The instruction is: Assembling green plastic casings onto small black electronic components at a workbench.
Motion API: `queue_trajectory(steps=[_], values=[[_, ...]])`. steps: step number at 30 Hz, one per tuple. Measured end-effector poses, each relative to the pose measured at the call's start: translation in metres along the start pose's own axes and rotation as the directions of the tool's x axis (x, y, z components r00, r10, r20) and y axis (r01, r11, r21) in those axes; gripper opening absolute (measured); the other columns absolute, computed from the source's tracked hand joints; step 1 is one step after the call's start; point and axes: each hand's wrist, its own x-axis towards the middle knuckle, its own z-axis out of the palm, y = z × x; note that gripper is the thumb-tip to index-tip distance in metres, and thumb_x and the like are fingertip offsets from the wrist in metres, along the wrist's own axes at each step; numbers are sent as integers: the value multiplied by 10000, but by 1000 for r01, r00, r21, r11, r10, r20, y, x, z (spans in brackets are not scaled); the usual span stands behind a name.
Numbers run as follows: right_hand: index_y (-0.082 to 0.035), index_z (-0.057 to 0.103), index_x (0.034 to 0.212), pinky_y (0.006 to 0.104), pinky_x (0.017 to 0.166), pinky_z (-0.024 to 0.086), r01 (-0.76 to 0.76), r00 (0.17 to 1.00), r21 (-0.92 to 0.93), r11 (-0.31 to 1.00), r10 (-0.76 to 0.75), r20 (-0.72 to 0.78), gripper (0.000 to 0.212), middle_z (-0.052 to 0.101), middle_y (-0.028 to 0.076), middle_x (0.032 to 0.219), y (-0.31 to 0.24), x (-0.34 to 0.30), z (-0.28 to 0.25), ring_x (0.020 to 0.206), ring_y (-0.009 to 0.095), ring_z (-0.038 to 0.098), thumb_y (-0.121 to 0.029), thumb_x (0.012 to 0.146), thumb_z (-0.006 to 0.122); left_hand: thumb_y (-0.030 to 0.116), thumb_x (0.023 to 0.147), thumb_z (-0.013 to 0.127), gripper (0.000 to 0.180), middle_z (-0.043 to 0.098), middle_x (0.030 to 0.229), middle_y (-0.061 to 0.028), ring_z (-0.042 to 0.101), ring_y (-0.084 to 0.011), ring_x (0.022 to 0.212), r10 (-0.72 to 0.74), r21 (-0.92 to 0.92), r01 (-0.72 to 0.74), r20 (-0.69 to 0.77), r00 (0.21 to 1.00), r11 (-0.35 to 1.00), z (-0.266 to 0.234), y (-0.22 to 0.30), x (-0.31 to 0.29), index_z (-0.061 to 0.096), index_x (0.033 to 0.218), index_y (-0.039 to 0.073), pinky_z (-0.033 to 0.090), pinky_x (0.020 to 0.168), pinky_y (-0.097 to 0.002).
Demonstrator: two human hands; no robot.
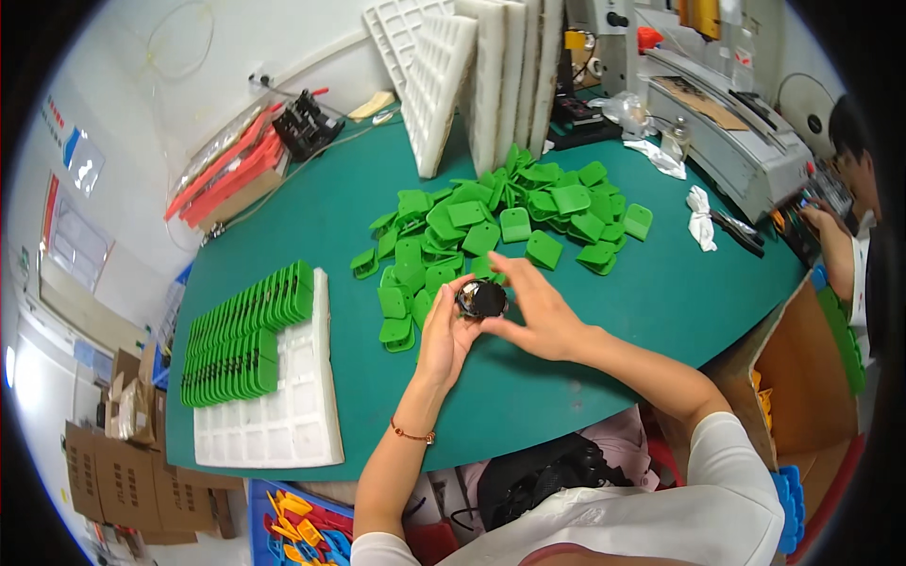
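Note:
In my left hand [447, 332] is a small round black object [482, 299] with a shiny rim; its exact kind is not clear. The fingers close around its left side. My right hand [545, 316] is just to the right of it, thumb and fingers spread; whether a fingertip touches the object I cannot tell. Beyond both hands lies a loose heap of green plastic tags [481, 238], each with a small hole. To the left, a white foam tray [307, 415] carries two rows of upright green pieces [247, 325] with dark parts on them.
On the green table [604, 340], white foam trays [500, 75] stand upright at the back. Pliers [739, 233] and crumpled tissue [700, 219] lie at right, beside a grey machine [731, 132]. Another person [854, 208] works at far right. A blue bin [302, 519] holds coloured parts below.

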Motion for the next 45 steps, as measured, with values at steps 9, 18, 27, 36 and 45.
queue_trajectory(steps=[9, 18, 27, 36, 45], values=[[-24, 412, 958, 230, 548, 453, -548, 823, 698, 461, 444, 353, 246, 496, 49, 807, 20, -1, 8, 659, 97, 518, -101, 816, 597, 321, 952, 278, 436, 483, 1119, -165, 526, -224, 1007, 28, 85, -26, -21, 999, 996, -1, 2, -1, 385, 1185, -31, 472, 861, -367], [-35, 450, 879, 205, 493, 406, -555, 815, 696, 456, 465, 345, 200, 510, 24, 728, 23, 1, -1, 592, 68, 500, -120, 802, 614, 307, 958, 228, 471, 481, 1168, -190, 534, -249, 1018, -2, 106, 1, 16, 1000, 994, 1, -3, -1, 362, 1235, -50, 474, 867, -378], [-52, 473, 818, 206, 493, 388, -605, 769, 726, 327, 477, 425, 164, 507, 9, 665, 19, 9, -12, 553, 82, 497, -128, 797, 617, 189, 925, 298, 447, 372, 1298, -200, 478, -283, 1103, -63, -117, 74, 89, 994, 990, -6, 2, 0, 284, 1293, -64, 406, 934, -423], [-48, 490, 772, 203, 472, 373, -569, 798, 729, 379, 467, 381, 146, 507, 3, 666, 15, 10, -13, 546, 72, 488, -97, 785, 627, 71, 905, 305, 440, 307, 1342, -203, 426, -303, 1160, -61, -115, 82, 174, 983, 990, -4, 4, -2, 228, 1311, -81, 372, 970, -448], [-43, 502, 761, 195, 452, 363, -539, 818, 744, 395, 454, 352, 135, 510, 5, 650, 17, 8, -14, 540, 65, 485, -69, 772, 635, 71, 917, 299, 421, 304, 1347, -197, 421, -291, 1168, -37, -115, 58, 180, 983, 992, -2, 1, -3, 245, 1314, -60, 379, 963, -456]])
